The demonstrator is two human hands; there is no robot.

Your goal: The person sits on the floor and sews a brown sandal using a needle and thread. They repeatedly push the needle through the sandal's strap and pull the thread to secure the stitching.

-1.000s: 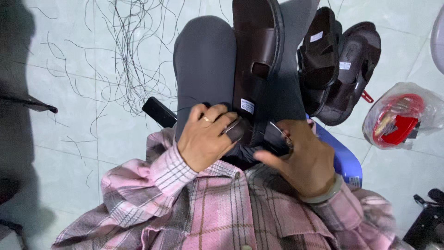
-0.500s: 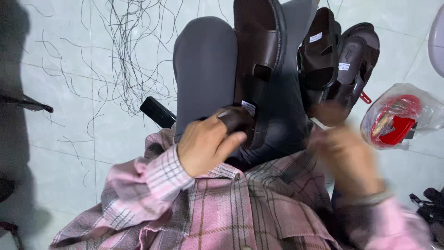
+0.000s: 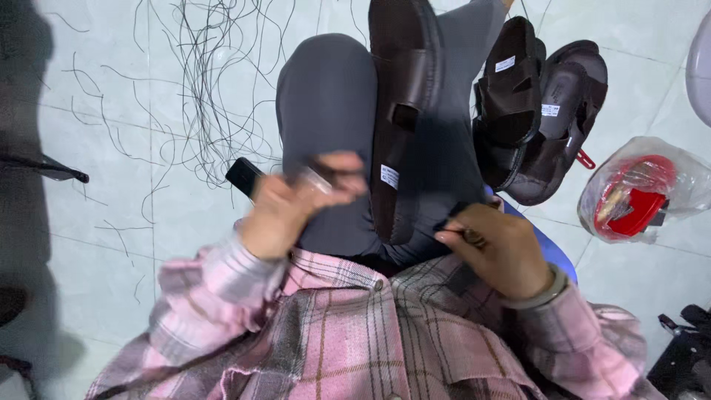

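A dark brown sandal (image 3: 404, 126) lies lengthwise on my lap, on dark grey trousers (image 3: 326, 96). My left hand (image 3: 285, 211) is blurred, just left of the sandal's heel. Its fingers are pinched on a small dark object with a shiny part (image 3: 326, 176); what it is cannot be told. My right hand (image 3: 500, 252) rests on my right thigh beside the heel, thumb and forefinger closed on a small dark piece (image 3: 465, 233). Neither hand touches the sandal. I wear a pink plaid shirt.
Two more dark sandals (image 3: 544, 111) lie stacked on the pale tiled floor to the right. A clear plastic bag holding red things (image 3: 641, 194) lies further right. Several loose black threads (image 3: 204, 89) are strewn at upper left. A black rectangular object (image 3: 243, 176) sticks out by my left thigh.
My left hand let go of the sandal's heel and moved left with a small object. My right hand came off the heel, swung out right, then settled on my thigh.
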